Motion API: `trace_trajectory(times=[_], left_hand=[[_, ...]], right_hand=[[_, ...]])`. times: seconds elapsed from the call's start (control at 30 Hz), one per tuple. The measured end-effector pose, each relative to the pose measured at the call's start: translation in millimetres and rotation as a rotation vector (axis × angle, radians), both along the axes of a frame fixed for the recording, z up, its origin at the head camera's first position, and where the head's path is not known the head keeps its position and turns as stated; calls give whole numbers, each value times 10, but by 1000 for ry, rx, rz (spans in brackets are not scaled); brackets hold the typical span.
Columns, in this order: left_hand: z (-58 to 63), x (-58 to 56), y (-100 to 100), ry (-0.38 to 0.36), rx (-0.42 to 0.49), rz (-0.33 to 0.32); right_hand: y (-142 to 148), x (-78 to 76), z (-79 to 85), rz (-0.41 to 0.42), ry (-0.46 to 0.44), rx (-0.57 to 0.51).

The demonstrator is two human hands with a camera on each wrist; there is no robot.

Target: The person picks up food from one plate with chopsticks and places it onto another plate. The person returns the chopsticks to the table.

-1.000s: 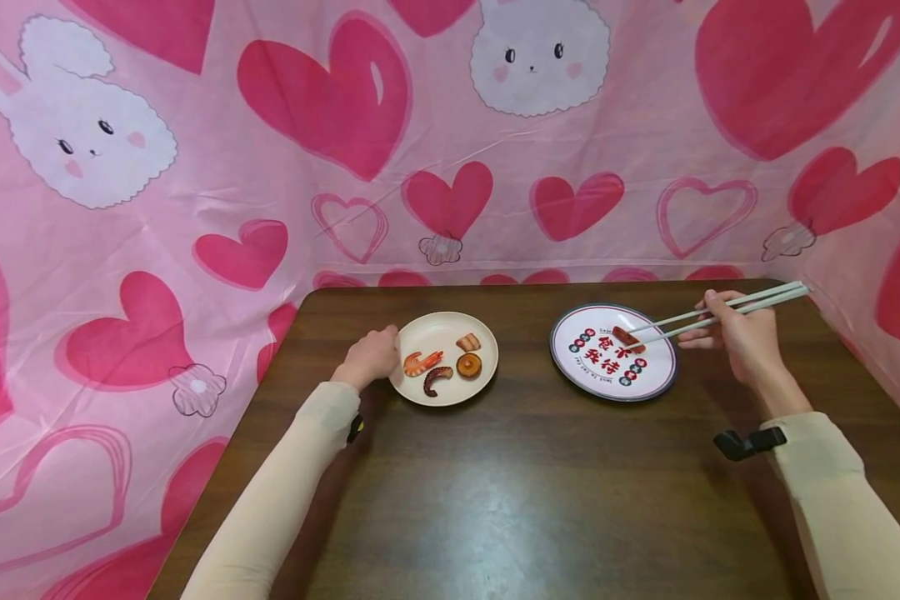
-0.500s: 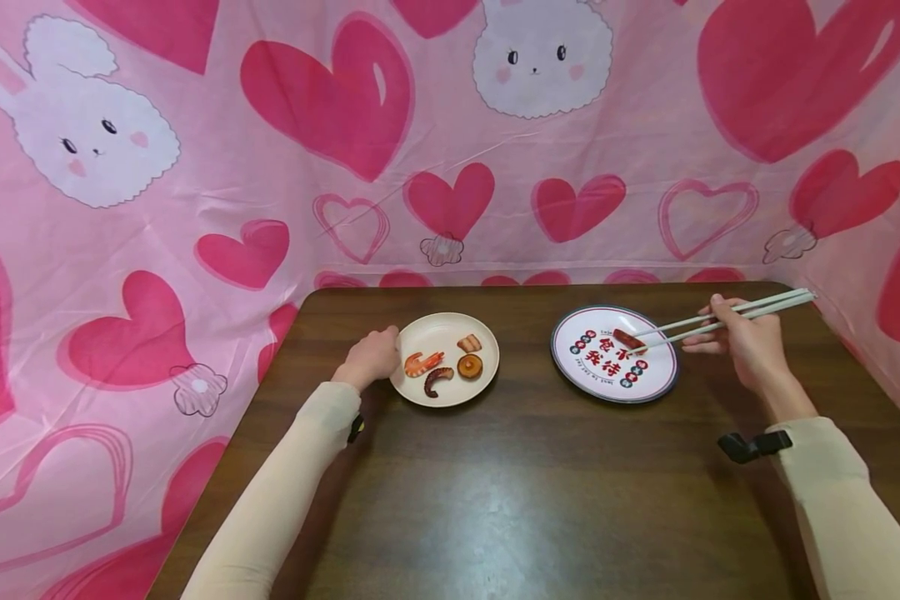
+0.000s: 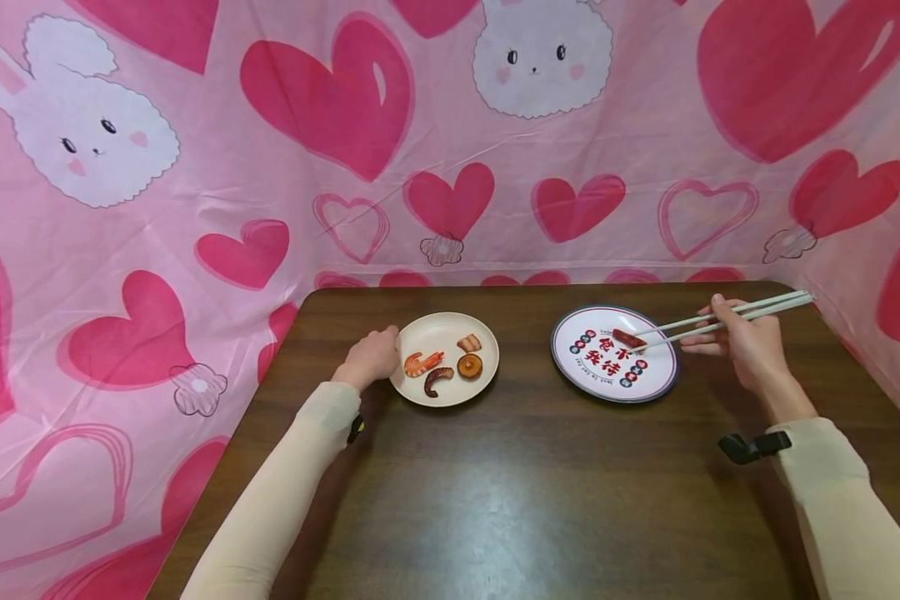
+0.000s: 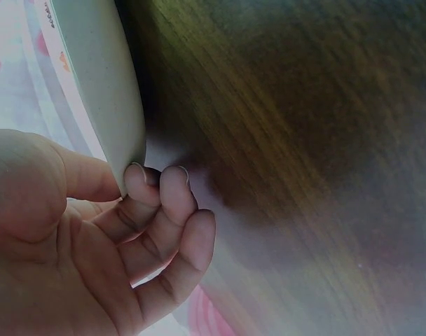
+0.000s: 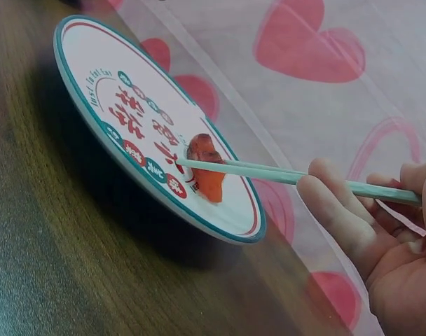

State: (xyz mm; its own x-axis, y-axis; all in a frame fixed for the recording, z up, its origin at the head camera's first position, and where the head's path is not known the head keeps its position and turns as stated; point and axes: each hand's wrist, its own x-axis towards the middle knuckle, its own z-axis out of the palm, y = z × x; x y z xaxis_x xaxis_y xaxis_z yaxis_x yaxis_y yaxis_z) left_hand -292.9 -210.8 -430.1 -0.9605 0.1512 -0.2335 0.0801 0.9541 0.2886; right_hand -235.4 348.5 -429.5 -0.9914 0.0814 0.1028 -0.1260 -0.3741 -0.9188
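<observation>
My right hand (image 3: 750, 342) holds a pair of pale green chopsticks (image 3: 765, 306). Their tips are at a reddish-brown piece of meat (image 3: 629, 338) on the white plate with red lettering (image 3: 581, 367); in the right wrist view the piece (image 5: 211, 183) looks red-orange and one stick crosses it. Whether the tips squeeze it I cannot tell. At the left, my left hand (image 3: 371, 357) pinches the rim of a cream plate (image 3: 442, 400) between thumb and fingers, as the left wrist view shows. On that plate lie a shrimp (image 3: 422, 363), a dark curled tentacle (image 3: 437, 381), a mushroom cap (image 3: 468, 366) and a small striped slice (image 3: 468, 342).
Both plates stand toward the far side of a dark wooden table (image 3: 480, 500). Behind and beside it hangs a pink cloth (image 3: 285, 150) with hearts and rabbits. Bare wood separates the two plates.
Between one second and half a second ago, the right hand and chopsticks shifted very slightly right along with the whole view. The left hand stays on the cream plate's rim.
</observation>
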Motion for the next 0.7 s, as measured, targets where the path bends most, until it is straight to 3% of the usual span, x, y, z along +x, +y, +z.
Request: trace_trajectory(times=[0.7], left_hand=[[-1,8,-7,-14,17,8]], right_hand=[[-40,-42,8,-8,23,27]])
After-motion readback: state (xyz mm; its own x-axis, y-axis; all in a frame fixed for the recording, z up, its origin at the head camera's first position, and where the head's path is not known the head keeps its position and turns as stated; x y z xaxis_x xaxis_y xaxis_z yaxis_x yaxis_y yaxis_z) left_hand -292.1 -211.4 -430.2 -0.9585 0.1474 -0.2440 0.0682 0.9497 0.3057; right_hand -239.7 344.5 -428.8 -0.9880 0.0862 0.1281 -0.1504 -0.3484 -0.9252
